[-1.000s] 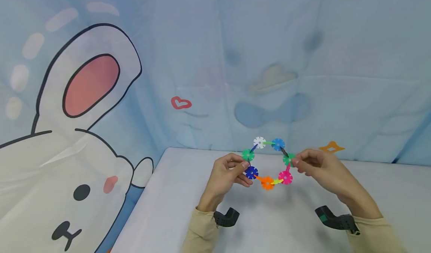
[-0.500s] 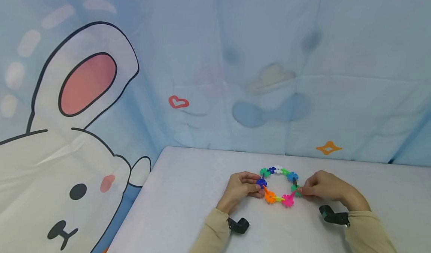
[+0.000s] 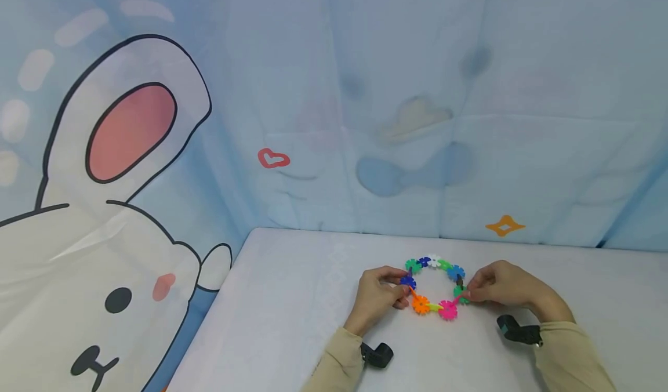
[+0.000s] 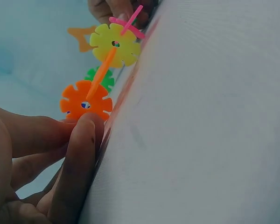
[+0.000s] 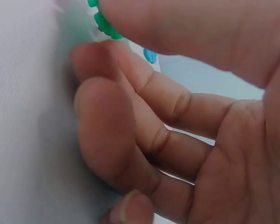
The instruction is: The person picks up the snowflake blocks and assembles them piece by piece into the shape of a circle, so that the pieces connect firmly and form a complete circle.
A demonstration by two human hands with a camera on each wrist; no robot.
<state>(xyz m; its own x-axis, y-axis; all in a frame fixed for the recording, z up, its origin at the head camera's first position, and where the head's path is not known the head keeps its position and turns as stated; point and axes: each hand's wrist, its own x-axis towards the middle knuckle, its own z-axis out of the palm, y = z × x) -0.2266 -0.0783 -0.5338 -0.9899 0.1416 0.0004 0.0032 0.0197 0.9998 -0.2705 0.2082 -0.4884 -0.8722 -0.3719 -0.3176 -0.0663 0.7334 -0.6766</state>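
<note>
A ring of notched plastic snowflake discs (image 3: 447, 310), linked edge to edge in several colours, is down at the white table top. My left hand (image 3: 377, 297) pinches its left side at a dark blue disc (image 3: 407, 282). On the opposite side, the thumb and fingers of my right hand (image 3: 510, 286) pinch a green disc (image 3: 460, 293). In the left wrist view the fingertips are close by an orange disc (image 4: 86, 100), with a yellow disc (image 4: 115, 45) beyond it. Only an edge of the green disc (image 5: 105, 25) shows past the thumb in the right wrist view.
The white table (image 3: 282, 299) runs back to a blue printed curtain (image 3: 313, 90). At the left, a large cartoon rabbit (image 3: 130, 253) is printed on the cloth. Black wrist cameras (image 3: 378, 355) are strapped by both sleeves.
Both hands have lowered the ring from above the table to its surface, a little to the right. Since half a second ago it has hardly moved, and both hands keep their pinch.
</note>
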